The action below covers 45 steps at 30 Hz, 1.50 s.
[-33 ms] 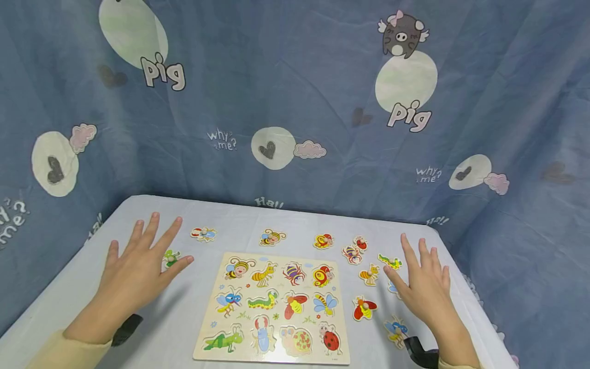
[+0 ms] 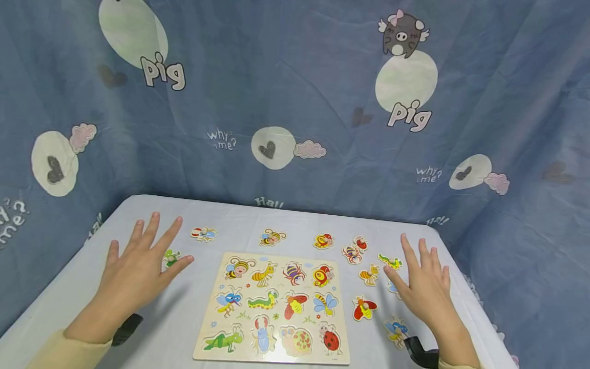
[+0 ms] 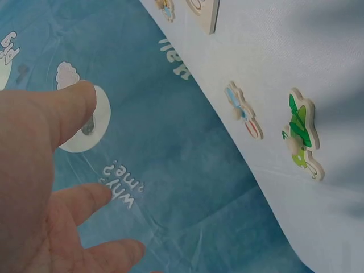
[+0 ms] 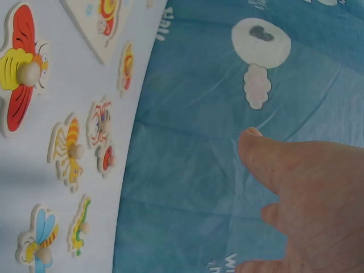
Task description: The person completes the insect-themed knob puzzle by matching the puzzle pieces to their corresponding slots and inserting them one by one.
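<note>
My left hand [image 2: 133, 269] hovers with fingers spread above the table's left side and holds nothing. Nearest to it are a green grasshopper puzzle piece [image 3: 301, 131], partly covered by the hand in the head view, and a stag beetle piece [image 3: 244, 111]. On the right, my right hand [image 2: 426, 287] is likewise spread in the air, its thumb over a caterpillar piece [image 2: 390, 261] and a partly hidden dragonfly piece [image 4: 40, 244]. Between the hands lies a wooden insect puzzle board [image 2: 207, 353] with pictured recesses.
Behind the board are a bee piece [image 2: 272, 237] and a red-and-yellow piece [image 2: 324, 241]. Right of it lie spider [image 2: 352, 254], ladybug [image 2: 360, 244], striped yellow [image 2: 369, 274], red-winged [image 2: 364, 308] and mosquito [image 2: 396, 330] pieces. A blue curtain [image 2: 295, 102] surrounds the white table [image 2: 161, 328].
</note>
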Motion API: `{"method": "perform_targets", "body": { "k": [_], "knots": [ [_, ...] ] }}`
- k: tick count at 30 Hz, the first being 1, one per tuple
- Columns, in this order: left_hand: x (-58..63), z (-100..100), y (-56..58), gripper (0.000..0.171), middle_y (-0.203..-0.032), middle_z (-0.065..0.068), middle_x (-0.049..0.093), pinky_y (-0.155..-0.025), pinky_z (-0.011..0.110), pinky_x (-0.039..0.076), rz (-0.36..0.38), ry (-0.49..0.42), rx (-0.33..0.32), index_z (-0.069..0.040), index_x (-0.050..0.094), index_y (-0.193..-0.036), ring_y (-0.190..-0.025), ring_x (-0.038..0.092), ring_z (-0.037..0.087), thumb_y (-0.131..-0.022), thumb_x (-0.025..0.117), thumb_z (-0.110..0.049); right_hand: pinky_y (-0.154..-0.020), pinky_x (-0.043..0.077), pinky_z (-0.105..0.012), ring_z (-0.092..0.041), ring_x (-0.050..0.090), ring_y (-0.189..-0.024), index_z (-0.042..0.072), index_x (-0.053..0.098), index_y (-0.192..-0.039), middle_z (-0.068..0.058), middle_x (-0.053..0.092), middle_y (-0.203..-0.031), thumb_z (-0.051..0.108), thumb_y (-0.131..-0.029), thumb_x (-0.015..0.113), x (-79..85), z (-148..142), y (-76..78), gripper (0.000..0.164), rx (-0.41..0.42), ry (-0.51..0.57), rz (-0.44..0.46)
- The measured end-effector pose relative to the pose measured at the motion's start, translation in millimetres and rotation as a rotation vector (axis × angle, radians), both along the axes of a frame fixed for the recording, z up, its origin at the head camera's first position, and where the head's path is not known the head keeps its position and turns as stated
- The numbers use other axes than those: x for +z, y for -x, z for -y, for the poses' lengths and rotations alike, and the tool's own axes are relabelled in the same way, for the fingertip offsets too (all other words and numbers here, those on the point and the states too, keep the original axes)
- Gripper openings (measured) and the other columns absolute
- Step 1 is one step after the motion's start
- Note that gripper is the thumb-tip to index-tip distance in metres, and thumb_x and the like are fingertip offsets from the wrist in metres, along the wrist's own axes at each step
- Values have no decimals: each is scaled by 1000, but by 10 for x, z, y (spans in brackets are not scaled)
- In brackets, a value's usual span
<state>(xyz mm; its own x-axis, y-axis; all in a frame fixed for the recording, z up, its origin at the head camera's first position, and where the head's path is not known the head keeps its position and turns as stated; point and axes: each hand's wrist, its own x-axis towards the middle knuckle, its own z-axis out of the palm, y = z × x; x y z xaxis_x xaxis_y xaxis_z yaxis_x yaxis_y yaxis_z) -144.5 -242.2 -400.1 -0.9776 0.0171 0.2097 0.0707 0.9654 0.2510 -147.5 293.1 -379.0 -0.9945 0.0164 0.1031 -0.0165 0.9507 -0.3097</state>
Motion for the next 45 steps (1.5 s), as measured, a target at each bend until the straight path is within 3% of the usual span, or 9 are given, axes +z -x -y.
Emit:
{"method": "perform_targets", "body": {
  "k": [13,23,29,39,45],
  "knots": [
    [53,-19,2,91,-178,28,7,-115,93,9,4,-7,-13,-29,18,-174,-162,10,59,-102,57,-70,-118,4,-92,-68,6,-157,18,18,-173,-39,9,-174,52,-104,66,-6,6,-29,91,10,18,30],
    [90,-55,-28,95,-177,30,13,-113,92,19,30,-3,-42,-24,25,-172,-159,20,60,-98,67,-65,-117,11,-92,-67,17,-156,15,23,-172,-37,18,-173,47,-103,69,-4,33,21,89,65,28,1],
    [67,-51,-73,100,-176,30,16,-113,91,22,45,-13,-63,-25,25,-172,-158,24,60,-94,71,-67,-118,17,-90,-64,27,-155,14,26,-171,-34,25,-172,47,-104,67,5,131,102,86,103,32,-8],
    [-10,-36,-215,103,-177,28,19,-113,90,25,62,-19,-106,-31,19,-173,-156,29,60,-93,70,-71,-122,20,-85,-60,29,-157,15,24,-172,-31,25,-174,45,-105,66,-23,312,269,84,147,77,19],
    [-101,-74,-291,100,-176,24,27,-113,87,31,61,-41,-146,-29,30,-171,-155,33,59,-91,74,-68,-122,24,-84,-59,30,-157,16,24,-172,-30,26,-174,42,-106,67,-35,418,353,83,181,107,52]
  ]
}}
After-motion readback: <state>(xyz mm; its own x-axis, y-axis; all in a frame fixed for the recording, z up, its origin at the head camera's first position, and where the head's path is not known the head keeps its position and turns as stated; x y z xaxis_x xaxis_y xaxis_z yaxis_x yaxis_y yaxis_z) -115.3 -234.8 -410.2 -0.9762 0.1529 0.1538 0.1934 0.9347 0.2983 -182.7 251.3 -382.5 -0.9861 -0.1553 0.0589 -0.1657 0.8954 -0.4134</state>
